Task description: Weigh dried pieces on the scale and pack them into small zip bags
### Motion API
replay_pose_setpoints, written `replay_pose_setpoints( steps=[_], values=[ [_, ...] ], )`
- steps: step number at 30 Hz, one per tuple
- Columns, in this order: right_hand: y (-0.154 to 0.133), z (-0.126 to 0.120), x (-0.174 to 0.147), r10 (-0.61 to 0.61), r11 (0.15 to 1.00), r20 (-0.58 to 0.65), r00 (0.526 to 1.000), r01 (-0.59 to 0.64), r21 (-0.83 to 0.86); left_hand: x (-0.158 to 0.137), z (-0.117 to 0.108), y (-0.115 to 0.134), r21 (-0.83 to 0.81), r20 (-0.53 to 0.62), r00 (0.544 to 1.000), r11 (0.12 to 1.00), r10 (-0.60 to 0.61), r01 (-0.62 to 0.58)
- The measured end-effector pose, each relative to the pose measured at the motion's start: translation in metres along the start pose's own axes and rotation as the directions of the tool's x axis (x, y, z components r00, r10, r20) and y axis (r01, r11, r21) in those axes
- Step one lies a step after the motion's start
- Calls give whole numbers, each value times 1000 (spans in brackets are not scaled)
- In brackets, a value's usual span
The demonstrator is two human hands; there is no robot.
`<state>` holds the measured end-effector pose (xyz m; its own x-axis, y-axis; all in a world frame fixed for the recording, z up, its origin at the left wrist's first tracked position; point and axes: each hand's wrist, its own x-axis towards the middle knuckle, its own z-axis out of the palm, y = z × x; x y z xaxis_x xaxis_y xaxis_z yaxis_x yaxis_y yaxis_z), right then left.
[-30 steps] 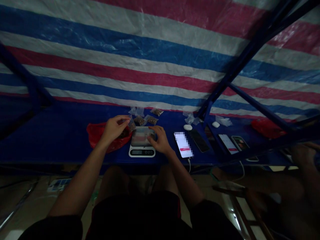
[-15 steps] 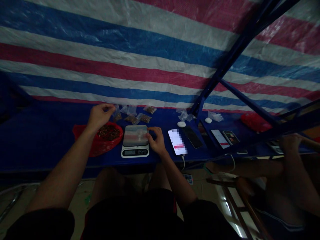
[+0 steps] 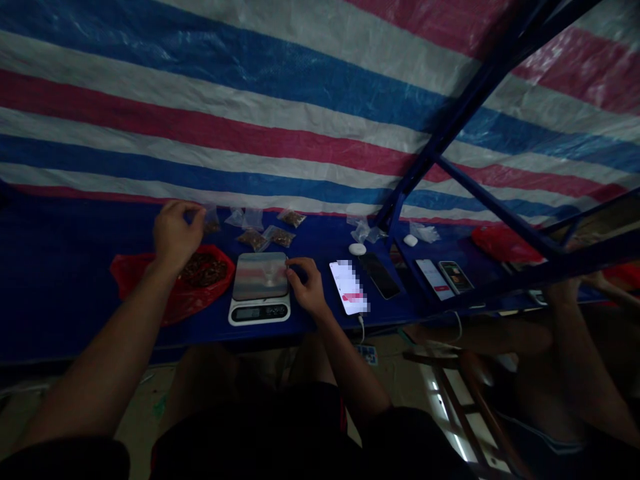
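Observation:
My left hand (image 3: pixel 179 233) is raised above the back of a red plastic bag (image 3: pixel 187 310) full of dark brown dried bits (image 3: pixel 204 269). Its thumb and fingers pinch a small clear plastic bag (image 3: pixel 213 219) with some brown contents at the bottom. A white kitchen scale (image 3: pixel 260 319) with a shiny steel pan (image 3: pixel 260 277) sits right of the red bag, its display too dim to read. My right hand (image 3: pixel 306 285) rests at the pan's right edge. Its thumb and forefinger are curved and slightly apart, with nothing seen between them.
Behind the scale lie several small filled bags (image 3: pixel 280 236) and clear empty ones (image 3: pixel 253 218). To the right are a lit phone (image 3: pixel 347 287) on a cable, a dark phone (image 3: pixel 380 275) and a white case (image 3: pixel 357 249). A blue metal frame (image 3: pixel 425 160) separates off another person's arms (image 3: pixel 575 333).
My left hand has moved a little left with the small bag pinched in it. The whole view has shifted slightly; my right hand stays by the scale.

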<state>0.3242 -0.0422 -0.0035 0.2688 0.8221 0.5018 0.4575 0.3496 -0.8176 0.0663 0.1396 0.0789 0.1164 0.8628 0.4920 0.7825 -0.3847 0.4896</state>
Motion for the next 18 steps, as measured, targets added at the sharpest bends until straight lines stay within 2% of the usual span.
replay_pose_setpoints(
  steps=[2,3,6,8,10,13,15,18],
  values=[
    [-1,0,0,17,1000,17,1000,-17,-6,-3,1,3,54,-24,999,998,26,-24],
    [-1,0,1,21,1000,24,999,-21,-8,-4,2,4,85,19,999,995,43,-44],
    [-3,1,1,4,1000,47,999,-4,-4,-8,8,3,171,271,961,980,52,-101],
    [-4,1,1,-18,1000,57,998,18,5,-9,13,0,214,367,930,970,32,-118],
    [-4,1,1,-36,999,66,997,35,14,-9,16,-4,233,369,929,964,37,-131],
    [-5,2,1,-45,999,88,995,43,14,-7,16,-8,231,299,952,962,69,-143],
    [-5,2,2,-34,999,99,995,33,9,-7,12,-7,244,266,962,961,62,-129],
    [-5,2,2,9,1000,106,994,-8,-11,-16,-4,-2,246,294,954,959,61,-137]
  ],
)
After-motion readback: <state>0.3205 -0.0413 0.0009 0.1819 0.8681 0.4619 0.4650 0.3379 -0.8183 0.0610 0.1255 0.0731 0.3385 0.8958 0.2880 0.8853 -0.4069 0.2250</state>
